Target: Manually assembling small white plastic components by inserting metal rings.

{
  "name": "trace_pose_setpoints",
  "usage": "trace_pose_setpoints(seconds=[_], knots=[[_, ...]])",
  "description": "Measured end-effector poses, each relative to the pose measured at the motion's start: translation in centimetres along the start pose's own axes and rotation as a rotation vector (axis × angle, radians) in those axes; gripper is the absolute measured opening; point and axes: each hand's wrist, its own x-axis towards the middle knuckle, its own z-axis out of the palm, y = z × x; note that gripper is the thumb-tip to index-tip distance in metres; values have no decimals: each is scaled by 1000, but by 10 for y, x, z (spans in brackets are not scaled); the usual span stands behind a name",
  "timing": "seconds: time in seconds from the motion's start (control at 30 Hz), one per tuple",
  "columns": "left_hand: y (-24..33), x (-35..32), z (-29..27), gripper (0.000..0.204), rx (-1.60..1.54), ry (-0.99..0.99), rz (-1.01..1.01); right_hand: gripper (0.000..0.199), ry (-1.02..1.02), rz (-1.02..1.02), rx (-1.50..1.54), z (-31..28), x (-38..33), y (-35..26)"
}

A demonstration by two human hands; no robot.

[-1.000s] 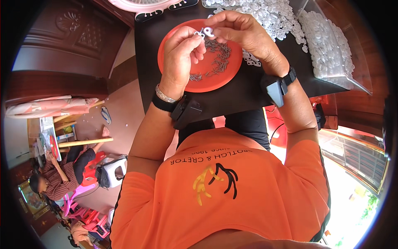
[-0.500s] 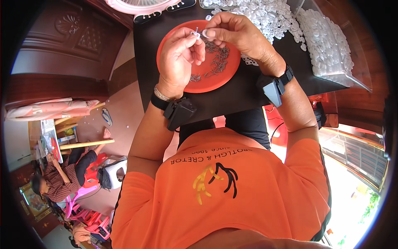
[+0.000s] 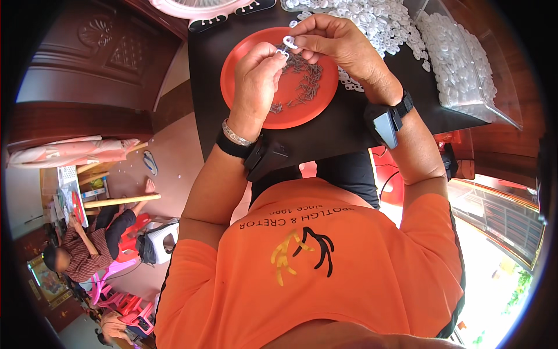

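Over a round red-orange plate [image 3: 322,96], my left hand [image 3: 253,87] pinches a small white plastic piece [image 3: 282,53] between thumb and index finger. My right hand [image 3: 340,51] grips a second small white piece [image 3: 289,42], ring-like with an opening, at its fingertips. The two pieces almost meet, one just beyond the other. A thin dark pin seems to lie between them, too small to tell for sure. Many loose grey nails or screws [image 3: 309,84] are scattered on the plate beneath my hands.
White pieces lie heaped [image 3: 383,26] on the dark table [image 3: 372,125] at the far right, beside a clear bin [image 3: 456,64] full of them. A pink-rimmed fan base [image 3: 203,10] stands at the back. People sit among stools at left.
My left hand has turned, its fingers curling in, and its white piece has come slightly nearer me. The right-hand piece has tilted and now shows its opening beyond the left-hand one.
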Motion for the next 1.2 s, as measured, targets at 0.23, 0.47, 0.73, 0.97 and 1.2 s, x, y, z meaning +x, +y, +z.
trace_pose_setpoints(seconds=[0.23,0.47,0.73,0.97,1.2], knots=[[1,0,0,19,27,-7,-3,18,-7,-20,-28,0,0,1],[1,0,1,19,47,-14,-15,17,-27,-32,-92,2,-2,1],[-3,0,-1,18,58,-17,8,17,-28,-109,-154,8,-3,5],[-2,0,0,17,-53,43,-44,26,5,-173,-254,20,-5,7],[-4,2,-3,21,-88,41,-109,27,3,-177,-415,23,-9,0]])
